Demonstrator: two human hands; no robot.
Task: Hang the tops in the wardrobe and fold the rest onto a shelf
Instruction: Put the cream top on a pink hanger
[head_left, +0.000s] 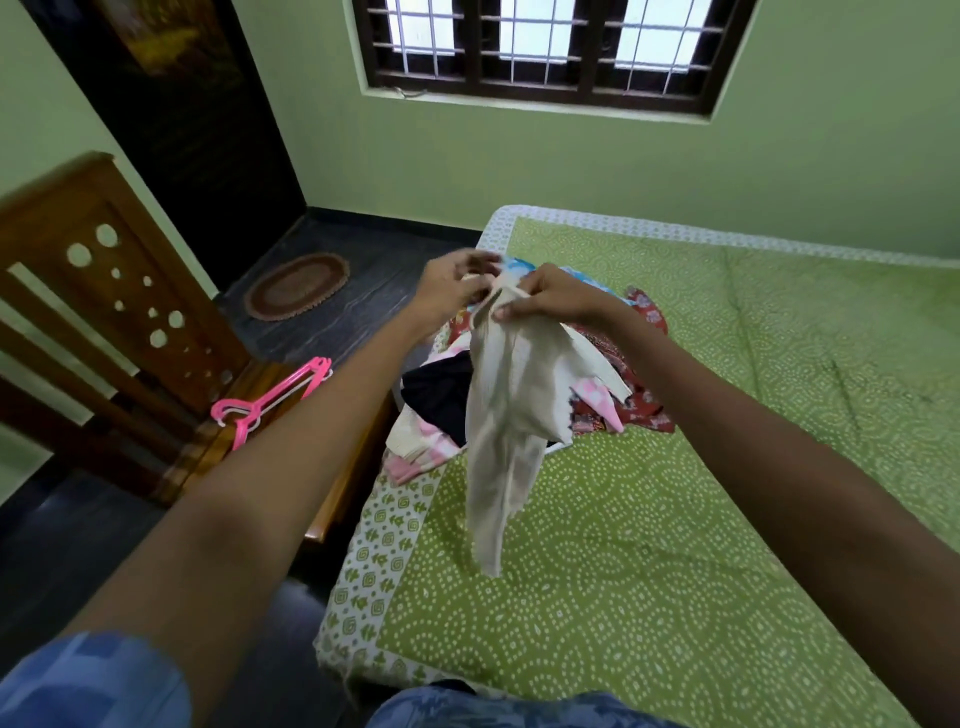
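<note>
A cream-coloured garment (506, 410) hangs in the air above the bed, held at its top edge by both hands. My left hand (456, 285) pinches the upper left of the cloth. My right hand (550, 299) grips the top just to the right, thumb pressed on the fabric. Under the garment lies a pile of clothes (631, 402) in red print, black, pink check and light blue, on the bed's left side. Pink hangers (270, 397) lie on the wooden seat to the left of the bed.
The bed (727, 467) has a green dotted cover and fills the right half. A wooden chair (119, 301) stands at the left. A dark door (182, 119) and an oval mat (296, 286) lie beyond it. A barred window (550, 47) is in the far wall.
</note>
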